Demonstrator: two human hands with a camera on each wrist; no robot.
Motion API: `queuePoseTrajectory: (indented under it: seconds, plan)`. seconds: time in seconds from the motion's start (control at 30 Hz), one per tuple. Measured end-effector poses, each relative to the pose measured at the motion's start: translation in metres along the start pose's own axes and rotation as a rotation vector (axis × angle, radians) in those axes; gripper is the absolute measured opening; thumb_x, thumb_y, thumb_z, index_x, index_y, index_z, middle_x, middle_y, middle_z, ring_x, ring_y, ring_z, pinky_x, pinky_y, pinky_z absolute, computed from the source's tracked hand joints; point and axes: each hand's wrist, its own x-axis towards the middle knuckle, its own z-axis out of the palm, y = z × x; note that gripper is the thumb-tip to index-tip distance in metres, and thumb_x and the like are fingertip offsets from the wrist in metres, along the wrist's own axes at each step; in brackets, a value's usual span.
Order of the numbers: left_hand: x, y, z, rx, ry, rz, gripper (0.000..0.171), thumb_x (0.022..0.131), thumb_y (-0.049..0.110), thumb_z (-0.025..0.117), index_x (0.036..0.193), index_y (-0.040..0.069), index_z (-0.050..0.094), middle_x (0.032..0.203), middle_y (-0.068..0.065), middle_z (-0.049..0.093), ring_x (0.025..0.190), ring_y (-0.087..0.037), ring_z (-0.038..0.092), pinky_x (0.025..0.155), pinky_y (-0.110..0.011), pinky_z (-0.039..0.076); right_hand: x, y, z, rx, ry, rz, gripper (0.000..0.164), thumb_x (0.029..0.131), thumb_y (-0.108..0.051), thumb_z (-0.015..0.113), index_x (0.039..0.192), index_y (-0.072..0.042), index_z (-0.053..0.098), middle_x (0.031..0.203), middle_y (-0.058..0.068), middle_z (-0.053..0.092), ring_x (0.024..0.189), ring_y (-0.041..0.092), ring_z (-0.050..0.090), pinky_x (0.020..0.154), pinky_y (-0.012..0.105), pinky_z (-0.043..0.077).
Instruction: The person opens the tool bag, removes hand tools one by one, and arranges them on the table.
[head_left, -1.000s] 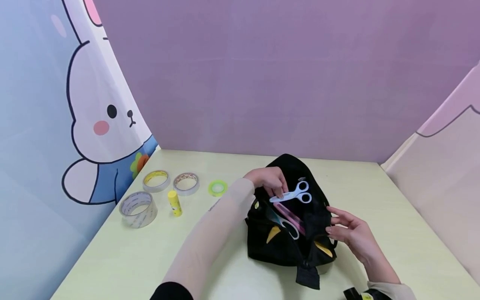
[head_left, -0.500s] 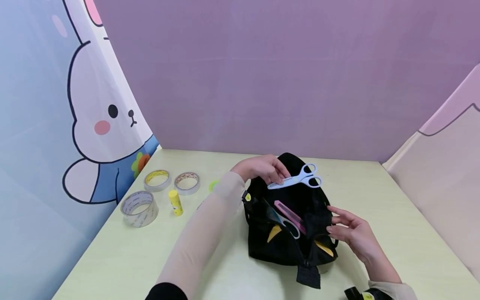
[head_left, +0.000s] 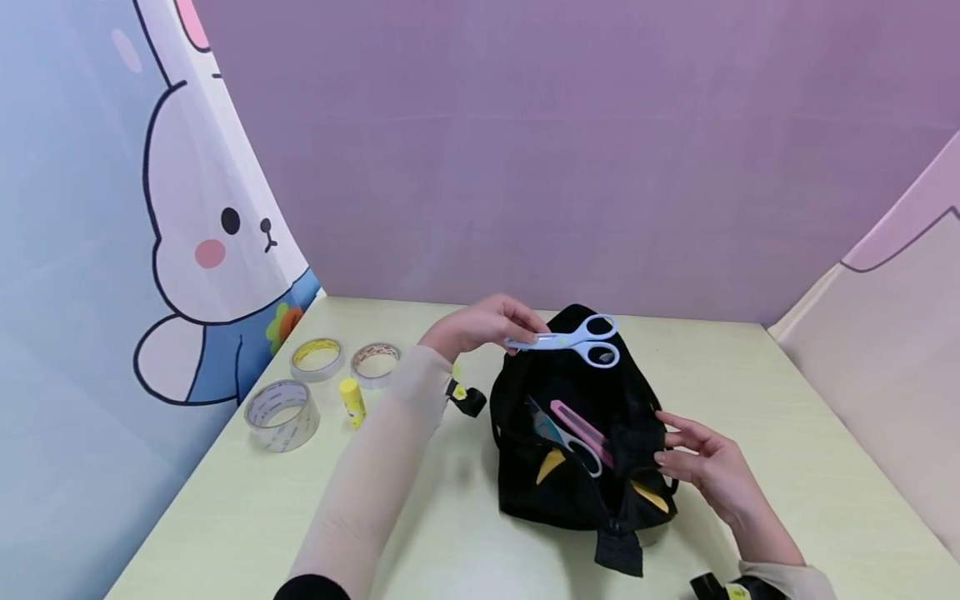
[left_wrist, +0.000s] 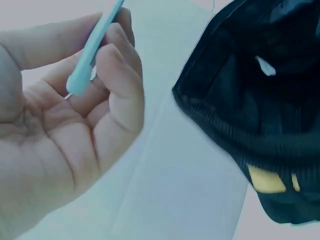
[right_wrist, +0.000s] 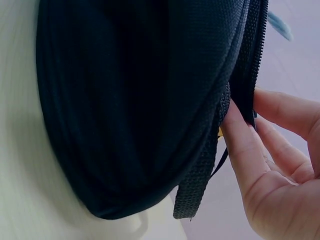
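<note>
My left hand [head_left: 487, 323] pinches pale blue scissors [head_left: 572, 341] by the blade end, the handle loops pointing right, above the far part of a black zip bag [head_left: 536, 500]. In the left wrist view the scissors [left_wrist: 85, 72] appear edge-on between thumb and fingers. The bag gapes on the table; inside lie a pink cutter [head_left: 579, 429] and a second pair of scissors [head_left: 553, 432] with white loops. At the bag's right side, my right hand [head_left: 708, 467] holds the zipped edge, thumb and fingers on either side of it in the right wrist view.
On the left of the table [head_left: 225, 517] stand a wide clear tape roll [head_left: 291, 433], two narrower tape rolls, one yellow-cored [head_left: 318, 372], and a yellow glue stick [head_left: 352, 403]. A purple backdrop [head_left: 525, 167] rises behind the table.
The left hand has lifted the pale blue scissors up out of the bag and drawn them back to the left. The right hand and the bag have stayed put.
</note>
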Motion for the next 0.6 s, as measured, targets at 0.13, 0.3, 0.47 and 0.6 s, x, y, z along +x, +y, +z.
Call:
queuePoseTrajectory:
  seconds: [0.13,0.3,0.47,0.6]
  plan:
    - [-0.009,-0.008,-0.009,-0.059,0.060,0.055,0.021,0.094,-0.003,0.061,0.113,-0.011,0.068,0.090,-0.002,0.069,0.075,-0.019,0.057,0.061,-0.025,0.050,0.000,-0.001,-0.001,0.007,-0.001,0.002,0.058,0.086,0.020,0.060,0.121,-0.024,0.072,0.094,0.001,0.069,0.078,0.012,0.070,0.070,0.028,0.060]
    - [-0.016,-0.016,-0.016,-0.149,0.165,0.083,0.021,0.094,-0.003,0.062,0.112,-0.013,0.067,0.096,-0.003,0.069,0.079,-0.019,0.057,0.064,-0.026,0.051,-0.001,-0.001,-0.001,0.011,-0.004,0.000,0.057,0.086,0.020,0.060,0.122,-0.023,0.072,0.094,0.001,0.069,0.079,0.012,0.070,0.070,0.028,0.060]
    - [-0.021,-0.020,-0.018,-0.238,0.263,0.099,0.022,0.093,-0.004,0.063,0.113,-0.012,0.065,0.092,-0.004,0.068,0.078,-0.015,0.063,0.070,-0.029,0.057,-0.001,-0.001,-0.002,0.007,-0.005,-0.004,0.057,0.086,0.020,0.060,0.122,-0.022,0.071,0.094,0.001,0.069,0.079,0.012,0.071,0.070,0.028,0.060]
    - [-0.024,-0.024,-0.020,-0.320,0.323,0.109,0.015,0.092,-0.005,0.063,0.107,-0.007,0.067,0.085,-0.005,0.069,0.074,-0.015,0.068,0.074,-0.032,0.060,-0.001,-0.001,-0.002,0.005,-0.001,-0.002,0.058,0.086,0.020,0.060,0.122,-0.023,0.072,0.094,0.000,0.069,0.079,0.012,0.070,0.070,0.027,0.060]
